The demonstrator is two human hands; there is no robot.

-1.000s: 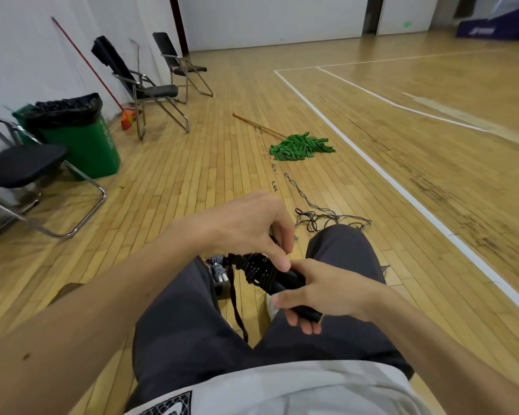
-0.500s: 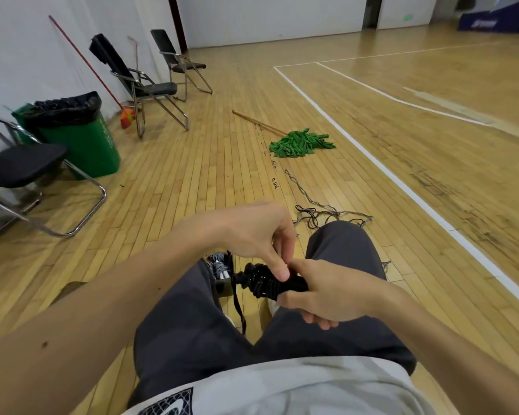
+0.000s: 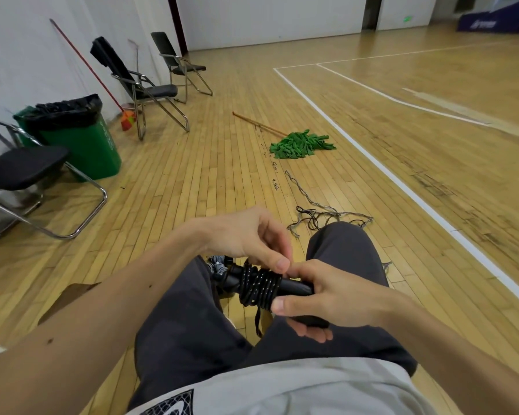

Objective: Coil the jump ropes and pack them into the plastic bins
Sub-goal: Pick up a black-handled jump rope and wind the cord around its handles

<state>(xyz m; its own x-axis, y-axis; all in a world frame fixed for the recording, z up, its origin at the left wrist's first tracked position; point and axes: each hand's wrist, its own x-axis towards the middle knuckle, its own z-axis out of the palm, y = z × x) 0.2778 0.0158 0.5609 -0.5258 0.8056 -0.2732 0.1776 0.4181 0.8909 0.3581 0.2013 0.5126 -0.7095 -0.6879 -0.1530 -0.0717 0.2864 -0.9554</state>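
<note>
jump rope handles lie left-right | right hand grips handles | left hand pinches cord

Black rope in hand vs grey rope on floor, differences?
The black speckled jump rope is wound tight round its handles; the grey jump rope sprawls loose. Left hand and right hand hold the black; the grey lies untouched on the wooden floor. Both are thin cords.
</note>
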